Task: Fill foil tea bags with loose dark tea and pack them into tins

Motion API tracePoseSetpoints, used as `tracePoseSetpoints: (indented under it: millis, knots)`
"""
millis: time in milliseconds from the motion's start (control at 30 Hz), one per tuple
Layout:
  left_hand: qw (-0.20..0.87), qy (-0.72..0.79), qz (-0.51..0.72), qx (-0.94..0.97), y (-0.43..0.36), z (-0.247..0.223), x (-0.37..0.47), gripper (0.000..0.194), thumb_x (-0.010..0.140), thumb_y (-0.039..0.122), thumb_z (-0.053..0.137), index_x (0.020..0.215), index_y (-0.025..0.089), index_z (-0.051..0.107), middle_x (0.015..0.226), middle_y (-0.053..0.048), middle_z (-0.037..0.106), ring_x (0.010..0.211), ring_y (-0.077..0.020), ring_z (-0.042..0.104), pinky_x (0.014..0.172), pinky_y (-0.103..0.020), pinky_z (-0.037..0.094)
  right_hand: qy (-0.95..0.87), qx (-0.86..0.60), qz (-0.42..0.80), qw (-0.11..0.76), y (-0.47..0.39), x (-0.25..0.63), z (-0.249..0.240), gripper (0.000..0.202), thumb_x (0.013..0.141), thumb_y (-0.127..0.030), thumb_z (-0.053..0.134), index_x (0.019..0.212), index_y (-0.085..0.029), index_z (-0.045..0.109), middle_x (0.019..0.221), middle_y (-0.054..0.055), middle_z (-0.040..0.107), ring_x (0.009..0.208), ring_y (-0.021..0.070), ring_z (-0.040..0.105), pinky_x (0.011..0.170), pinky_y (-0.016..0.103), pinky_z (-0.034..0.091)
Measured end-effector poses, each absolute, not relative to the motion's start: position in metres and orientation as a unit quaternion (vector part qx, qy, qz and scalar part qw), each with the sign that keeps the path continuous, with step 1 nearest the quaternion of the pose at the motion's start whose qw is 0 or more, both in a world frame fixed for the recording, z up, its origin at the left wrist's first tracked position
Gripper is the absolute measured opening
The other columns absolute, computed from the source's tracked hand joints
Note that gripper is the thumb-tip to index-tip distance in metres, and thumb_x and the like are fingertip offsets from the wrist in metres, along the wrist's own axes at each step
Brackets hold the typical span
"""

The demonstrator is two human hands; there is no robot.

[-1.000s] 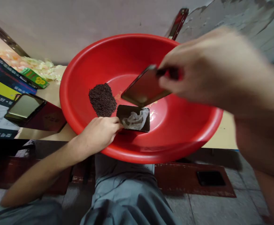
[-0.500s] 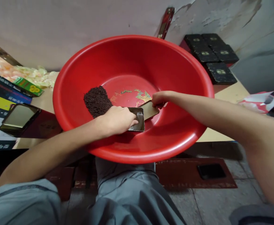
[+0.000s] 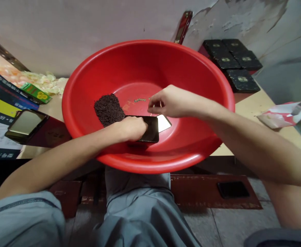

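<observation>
My left hand (image 3: 133,129) is closed on a dark tin (image 3: 152,129), its fingertips hidden against it, low in a big red basin (image 3: 145,164). A pale, shiny metal piece (image 3: 164,122) with a dark edge sticks out on the tin's right side. Just above that piece, my right hand (image 3: 163,102) hovers with bent fingers apart and nothing clearly in them. Dark, shredded loose material (image 3: 108,109) lies heaped in the basin, left of the tin.
Several black tins (image 3: 225,60) stand at the right rear of the table (image 3: 251,106), with a crumpled red and white packet (image 3: 281,115) nearer. An open tin (image 3: 24,126), a green box (image 3: 35,92) and printed boxes (image 3: 1,106) are at left. A phone (image 3: 233,189) lies below.
My right hand has let go of the metal piece and moved up and left above it. That piece now looks brighter. My left hand remains on the tin, which has tilted slightly.
</observation>
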State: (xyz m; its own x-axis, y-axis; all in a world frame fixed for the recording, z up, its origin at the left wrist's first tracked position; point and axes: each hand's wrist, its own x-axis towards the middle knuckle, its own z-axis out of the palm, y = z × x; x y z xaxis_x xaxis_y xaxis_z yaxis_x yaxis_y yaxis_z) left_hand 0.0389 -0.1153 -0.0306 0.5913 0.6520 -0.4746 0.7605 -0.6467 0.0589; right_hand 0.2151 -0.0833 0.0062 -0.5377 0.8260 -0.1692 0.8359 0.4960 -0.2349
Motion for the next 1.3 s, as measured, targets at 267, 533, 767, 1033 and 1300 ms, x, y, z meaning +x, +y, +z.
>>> tracePoseSetpoints:
  millis: [267,533,767,1033,1300]
  knots:
    - [0.091,0.456,-0.2,0.862,-0.117,-0.022,0.041,0.035,0.102,0.013,0.056,0.127,0.01,0.08,0.107,-0.021,0.082,0.097,-0.0348,0.081,0.076,-0.036,0.058,0.866,0.471,-0.067,0.151,-0.122,0.197,-0.008,0.035,0.1,-0.015,0.06,0.128,-0.018,0.08,0.126,0.017,0.073,0.102,0.0275,0.074,0.072,0.03,0.044]
    - [0.156,0.433,0.08,0.884,-0.13,-0.002,0.002,0.03,0.102,0.027,0.066,0.081,0.015,0.084,0.07,-0.006,0.077,0.061,-0.016,0.068,0.061,-0.026,0.045,0.863,0.457,-0.215,-0.014,-0.119,0.217,0.001,0.044,0.108,-0.056,0.06,0.102,-0.019,0.083,0.101,0.01,0.07,0.082,0.0178,0.065,0.073,0.03,0.047]
    - [0.269,0.466,0.333,0.775,-0.152,-0.008,-0.016,0.013,0.089,0.028,0.076,0.083,0.016,0.078,0.08,-0.003,0.08,0.071,-0.0149,0.069,0.066,-0.023,0.051,0.74,0.447,-0.451,-0.222,-0.135,0.224,-0.003,0.058,0.083,-0.076,0.08,0.089,-0.022,0.061,0.079,0.002,0.068,0.071,0.0164,0.064,0.063,0.028,0.051]
    - [0.378,0.472,0.36,0.711,-0.147,-0.018,0.001,0.028,0.074,0.025,0.084,0.074,0.019,0.057,0.07,0.004,0.064,0.062,-0.0108,0.058,0.057,-0.02,0.048,0.77,0.421,-0.41,-0.25,-0.144,0.212,-0.009,0.035,0.081,-0.038,0.082,0.085,-0.023,0.05,0.079,-0.001,0.064,0.07,0.013,0.058,0.063,0.024,0.049]
    - [0.278,0.51,0.215,0.785,-0.13,0.004,-0.048,0.015,0.072,0.014,0.06,0.073,0.017,0.074,0.07,0.0,0.072,0.066,-0.0138,0.066,0.066,-0.023,0.05,0.85,0.462,-0.136,-0.213,-0.136,0.253,-0.012,0.033,0.087,-0.013,0.054,0.1,-0.02,0.084,0.109,0.01,0.076,0.086,0.019,0.071,0.08,0.032,0.056]
